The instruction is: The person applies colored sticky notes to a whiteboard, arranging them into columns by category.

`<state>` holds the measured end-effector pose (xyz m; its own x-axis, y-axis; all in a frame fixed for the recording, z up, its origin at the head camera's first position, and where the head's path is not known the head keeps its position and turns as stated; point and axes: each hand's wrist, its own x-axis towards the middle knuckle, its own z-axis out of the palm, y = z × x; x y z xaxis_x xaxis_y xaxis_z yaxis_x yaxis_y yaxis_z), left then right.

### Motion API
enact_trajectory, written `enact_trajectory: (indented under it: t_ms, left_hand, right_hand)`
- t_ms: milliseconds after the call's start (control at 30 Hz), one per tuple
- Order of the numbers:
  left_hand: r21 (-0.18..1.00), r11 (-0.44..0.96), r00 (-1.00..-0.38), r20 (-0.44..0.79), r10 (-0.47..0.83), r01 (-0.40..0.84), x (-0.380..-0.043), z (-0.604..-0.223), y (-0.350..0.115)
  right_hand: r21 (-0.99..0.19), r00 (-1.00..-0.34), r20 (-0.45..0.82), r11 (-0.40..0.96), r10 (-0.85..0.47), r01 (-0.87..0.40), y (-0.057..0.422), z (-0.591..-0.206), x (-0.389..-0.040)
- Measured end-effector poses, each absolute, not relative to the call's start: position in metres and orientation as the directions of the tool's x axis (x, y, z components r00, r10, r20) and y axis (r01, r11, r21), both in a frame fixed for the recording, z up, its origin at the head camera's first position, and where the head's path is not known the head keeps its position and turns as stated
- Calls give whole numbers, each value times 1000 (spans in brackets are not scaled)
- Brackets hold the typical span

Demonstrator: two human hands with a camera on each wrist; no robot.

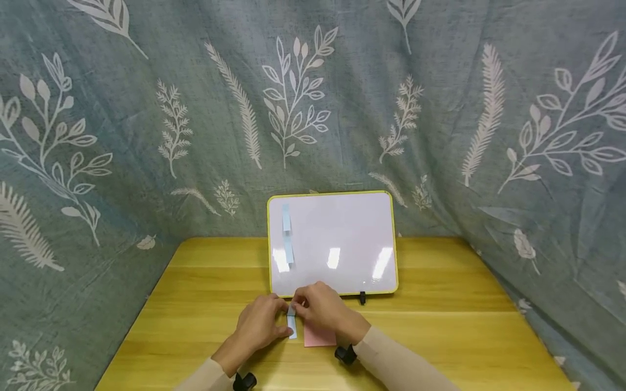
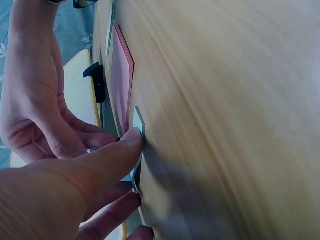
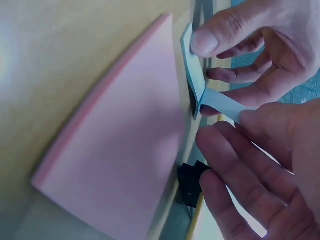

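A narrow pad of light blue sticky notes (image 1: 292, 329) lies on the table in front of the whiteboard. My left hand (image 1: 260, 322) grips it, the thumb pressing near its close end and the fingers at its far side. From the far end rises the top note (image 3: 223, 104), bent up from the pad. My right hand (image 1: 324, 307) pinches that note's raised end between thumb and fingers. Just right of the blue pad, partly under my right hand in the head view, is a square pink sticky-note pad (image 3: 120, 145).
Behind the hands leans a yellow-edged whiteboard (image 1: 342, 233). Two light blue notes, an upper one (image 1: 286, 218) and a lower one (image 1: 289, 251), stick to its left side. A black foot (image 1: 362, 297) shows at its bottom edge. A pale green pad (image 2: 110, 27) lies beyond the pink one.
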<state>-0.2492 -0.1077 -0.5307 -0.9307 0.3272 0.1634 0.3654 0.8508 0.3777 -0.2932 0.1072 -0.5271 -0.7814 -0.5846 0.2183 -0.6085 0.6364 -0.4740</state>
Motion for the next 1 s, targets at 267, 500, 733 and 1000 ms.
enact_trajectory:
  t_ms: [267, 500, 733, 1000]
  left_hand:
    - [380, 847, -928, 172, 332, 373, -248, -529, -108]
    - [362, 851, -924, 183, 337, 382, -249, -529, -106]
    - [362, 852, -925, 181, 334, 378, -249, -531, -105]
    - [371, 852, -928, 180, 325, 370, -248, -531, -106]
  right_hand:
    - [-460, -794, 266, 652, -547, -603, 106, -520, -296]
    - [-438, -805, 290, 676, -517, -592, 110, -526, -304]
    - [-464, -801, 325, 653, -503, -598, 111, -516, -302]
    - [-457, -820, 328, 682, -468, -572, 111, -511, -304]
